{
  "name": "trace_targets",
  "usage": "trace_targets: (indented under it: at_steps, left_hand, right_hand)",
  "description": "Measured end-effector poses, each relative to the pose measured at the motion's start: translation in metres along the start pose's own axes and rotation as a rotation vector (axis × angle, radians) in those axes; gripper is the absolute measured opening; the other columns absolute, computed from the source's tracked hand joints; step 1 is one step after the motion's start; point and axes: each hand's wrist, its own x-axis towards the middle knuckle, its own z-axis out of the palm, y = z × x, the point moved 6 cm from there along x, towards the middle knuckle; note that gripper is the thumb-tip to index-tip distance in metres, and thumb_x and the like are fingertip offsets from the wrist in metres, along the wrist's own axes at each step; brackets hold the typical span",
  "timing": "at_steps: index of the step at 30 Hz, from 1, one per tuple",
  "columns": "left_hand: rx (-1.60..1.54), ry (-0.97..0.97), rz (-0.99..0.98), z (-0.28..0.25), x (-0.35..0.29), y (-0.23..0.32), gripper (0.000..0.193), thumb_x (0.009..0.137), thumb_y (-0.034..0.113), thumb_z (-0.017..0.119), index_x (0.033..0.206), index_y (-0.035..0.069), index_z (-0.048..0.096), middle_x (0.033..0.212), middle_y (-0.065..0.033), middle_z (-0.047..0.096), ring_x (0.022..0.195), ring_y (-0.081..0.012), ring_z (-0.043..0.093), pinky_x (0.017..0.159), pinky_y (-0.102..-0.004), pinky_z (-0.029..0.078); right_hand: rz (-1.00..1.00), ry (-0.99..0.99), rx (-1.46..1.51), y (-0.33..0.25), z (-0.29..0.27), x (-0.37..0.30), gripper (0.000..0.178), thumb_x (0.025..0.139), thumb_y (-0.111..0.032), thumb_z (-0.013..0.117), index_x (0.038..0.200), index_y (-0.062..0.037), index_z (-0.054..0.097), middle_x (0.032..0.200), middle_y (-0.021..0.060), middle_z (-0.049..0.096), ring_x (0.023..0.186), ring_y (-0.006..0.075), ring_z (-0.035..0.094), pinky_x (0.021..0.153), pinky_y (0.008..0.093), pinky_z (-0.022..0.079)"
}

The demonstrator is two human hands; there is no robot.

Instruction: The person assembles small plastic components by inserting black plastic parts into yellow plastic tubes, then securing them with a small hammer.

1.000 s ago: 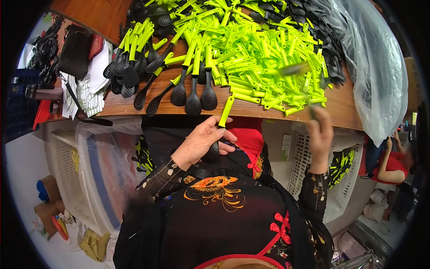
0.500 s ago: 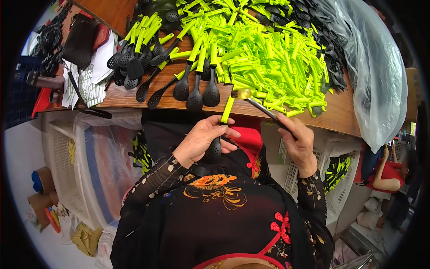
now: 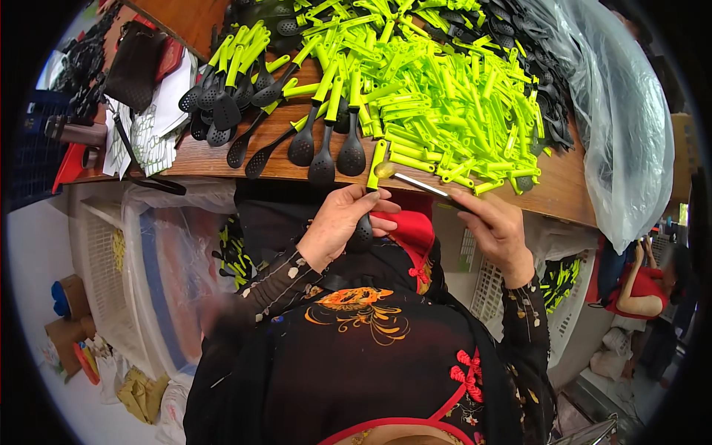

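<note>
At the front edge of the wooden table (image 3: 211, 159), our left hand (image 3: 337, 226) pinches a spoon (image 3: 361, 236) near the base of its green handle (image 3: 373, 179), with the black bowl toward us. Our right hand (image 3: 495, 228) is wrapped around a hammer (image 3: 421, 185), whose yellowish head overlaps the handle; we cannot tell whether they touch. Just beyond, a heap of loose handles (image 3: 452, 104) crowds the tabletop, with black spoon ends (image 3: 550, 93) along its right side. To the left, a row of green-handled spoons (image 3: 322, 159) takes up the near edge, then papers (image 3: 157, 133) and a dark bag (image 3: 137, 67). Clear plastic (image 3: 623, 111) drapes the table's right end, above a basket (image 3: 561, 285) holding similar pieces.
</note>
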Motion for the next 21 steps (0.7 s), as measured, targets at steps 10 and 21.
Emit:
trace_targets:
  at_steps: [10,21]
  left_hand:
    - [0.067,-0.121,-0.032,0.012,-0.008,0.001,0.034,0.112,0.021,0.050,0.140,0.002,0.052,0.121,-0.0153,0.073,0.090,-0.0213,0.077,0.078,-0.0299,0.060]
    - [0.319,-0.066,0.268,0.027,-0.023,0.051,0.034,0.108,0.018,0.062,0.138,0.002,0.058,0.106,-0.0046,0.070,0.090,-0.0093,0.069,0.080,-0.0266,0.058]
  right_hand:
    - [0.357,0.134,0.545,0.041,0.015,-0.007,0.039,0.103,-0.010,0.065,0.142,-0.0043,0.063,0.094,-0.0004,0.069,0.080,0.0076,0.060,0.068,0.0243,0.046]
    - [0.495,0.316,0.995,0.054,0.047,0.013,0.045,0.108,-0.019,0.059,0.149,-0.0015,0.053,0.072,-0.0054,0.047,0.058,0.0030,0.038,0.050,0.0192,0.027]
